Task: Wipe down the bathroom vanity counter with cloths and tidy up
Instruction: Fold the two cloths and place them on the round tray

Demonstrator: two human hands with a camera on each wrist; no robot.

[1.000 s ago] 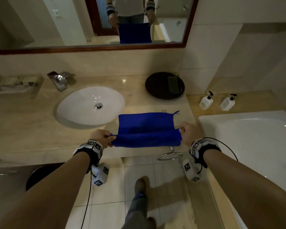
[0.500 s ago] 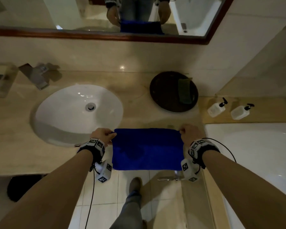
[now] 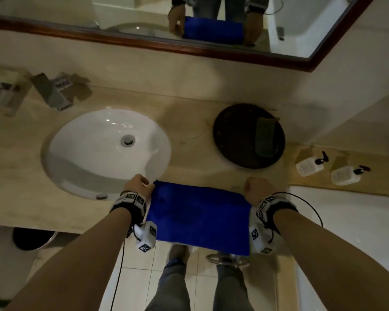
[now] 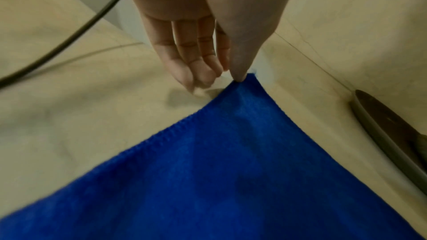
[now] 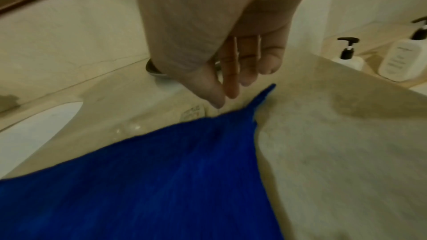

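1. Left hand (image 3: 138, 184): at the cloth's far left corner, 7 o'clock of the head view's centre. Thumb tip on the corner; the other fingers (image 4: 184, 65) hang straight and loosely together beside it. Whether a finger sits under the corner cannot be told.
2. Right hand (image 3: 255, 187): at the far right corner, 5 o'clock of centre. In the wrist view its fingers (image 5: 231, 79) hang just above the corner, apart from it; the hand holds nothing.
3. Cloth (image 3: 200, 216): blue, spread flat between the hands on the counter's near part, its near edge hanging past the counter front.
4. Counter (image 3: 20, 187): beige stone, bearing all that follows.
5. Sink (image 3: 103, 149): white oval, 10 o'clock of the cloth, just beside the left hand.
6. Tap (image 3: 54, 90): metal, 11 o'clock of the sink, at the wall.
7. Tray (image 3: 236, 140): dark, round, 1 o'clock of the cloth, a dark oblong item lying on it.
8. Bottles (image 3: 308, 166): two white pump bottles, 3 o'clock of the tray, on a lower ledge.
9. Mirror (image 3: 290, 23): wood-framed, 12 o'clock, reflecting hands and cloth.
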